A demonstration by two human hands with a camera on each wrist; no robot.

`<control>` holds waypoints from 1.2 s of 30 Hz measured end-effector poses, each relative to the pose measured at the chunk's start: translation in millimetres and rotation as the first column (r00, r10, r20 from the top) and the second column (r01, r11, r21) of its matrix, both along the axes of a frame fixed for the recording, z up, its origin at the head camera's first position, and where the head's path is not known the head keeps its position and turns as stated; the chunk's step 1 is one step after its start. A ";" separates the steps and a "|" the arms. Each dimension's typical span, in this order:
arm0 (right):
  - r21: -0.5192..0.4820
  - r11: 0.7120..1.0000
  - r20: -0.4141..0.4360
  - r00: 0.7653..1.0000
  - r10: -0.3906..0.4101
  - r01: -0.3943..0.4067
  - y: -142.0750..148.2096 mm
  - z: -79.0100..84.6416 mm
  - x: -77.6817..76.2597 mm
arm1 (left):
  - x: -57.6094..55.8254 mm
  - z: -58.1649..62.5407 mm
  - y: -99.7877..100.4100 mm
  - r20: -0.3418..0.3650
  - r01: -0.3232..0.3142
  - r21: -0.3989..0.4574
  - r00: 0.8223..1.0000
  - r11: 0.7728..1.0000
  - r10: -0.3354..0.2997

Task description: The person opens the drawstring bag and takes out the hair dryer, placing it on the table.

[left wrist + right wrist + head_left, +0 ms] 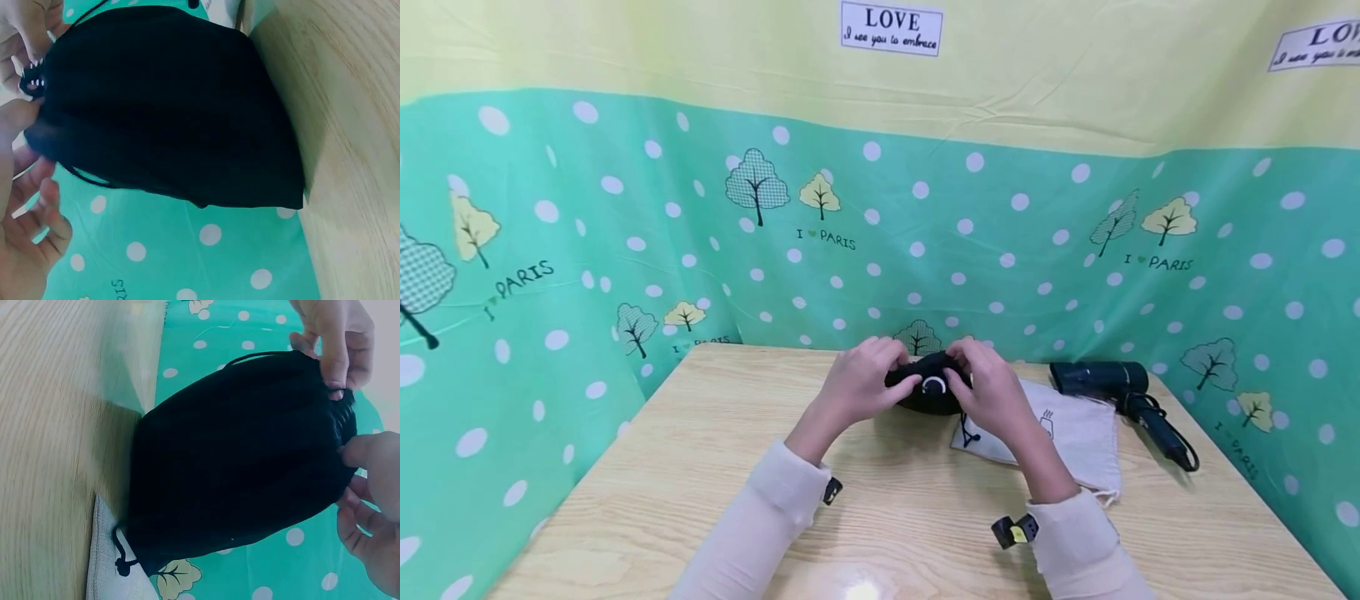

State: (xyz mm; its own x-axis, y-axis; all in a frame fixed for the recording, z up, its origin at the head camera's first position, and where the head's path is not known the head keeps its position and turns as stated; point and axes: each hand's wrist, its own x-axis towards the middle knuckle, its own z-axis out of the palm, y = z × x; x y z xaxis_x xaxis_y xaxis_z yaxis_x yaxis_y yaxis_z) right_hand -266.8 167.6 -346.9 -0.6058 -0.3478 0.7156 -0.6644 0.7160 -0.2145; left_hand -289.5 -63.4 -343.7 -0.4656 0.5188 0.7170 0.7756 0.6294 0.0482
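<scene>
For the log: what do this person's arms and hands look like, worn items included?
Plain off-white long sleeves end in wide cuffs. Beside the cuffs sit small black devices: left device and right device, the latter showing yellow. The left hand and right hand are ungloved.

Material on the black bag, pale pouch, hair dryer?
Black bag: soft matte cloth, apparently; it gathers in folds at the neck. Fibre unclear.
Pale pouch: matte woven fabric, perhaps linen or cotton, going by the grainy weave.
Hair dryer: probably hard plastic, given the smooth, rigid outline; gloss unclear.
</scene>
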 end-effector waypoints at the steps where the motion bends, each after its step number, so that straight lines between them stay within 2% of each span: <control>1: 0.005 1.000 0.002 1.000 0.005 -0.005 0.1 0.3 0.0 | 0.0 -0.2 0.1 0.009 0.002 -0.018 1.000 1.000 -0.001; 5: 0.033 0.999 0.000 0.999 0.037 -0.037 0.1 1.7 0.1 | 0.2 -0.2 -0.5 0.044 0.013 -0.074 0.999 0.997 -0.010; 10: 0.051 0.996 0.012 0.998 0.066 -0.067 -0.4 2.1 0.3 | 0.2 0.7 -2.2 0.076 0.017 -0.098 0.997 0.995 -0.010; 18: 0.045 0.996 0.092 0.993 0.072 -0.077 -1.5 5.3 3.5 | 0.0 4.1 -6.0 0.133 0.053 -0.058 0.990 0.997 -0.045; 23: 0.046 0.998 0.138 0.990 0.038 -0.045 0.7 6.3 3.1 | -1.2 4.0 -8.5 0.129 0.052 -0.056 0.991 0.997 -0.044; 29: 0.037 0.999 0.127 0.992 -0.014 0.009 5.1 5.2 2.5 | -1.2 3.1 -7.8 0.104 0.026 -0.085 0.994 0.996 -0.017; 36: 0.030 1.000 0.115 0.993 -0.004 0.001 5.9 5.9 3.7 | 0.2 1.5 -5.6 0.097 -0.014 -0.086 0.995 0.996 0.022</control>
State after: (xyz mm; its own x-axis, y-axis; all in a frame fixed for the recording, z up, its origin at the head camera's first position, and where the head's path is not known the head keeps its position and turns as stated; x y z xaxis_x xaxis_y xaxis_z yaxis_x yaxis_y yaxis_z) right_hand -263.1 173.5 -340.9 -0.6841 -0.3661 0.6308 -0.6348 0.7247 -0.2678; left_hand -289.3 -69.0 -342.2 -0.5413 0.5667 0.6211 0.7581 0.6484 0.0691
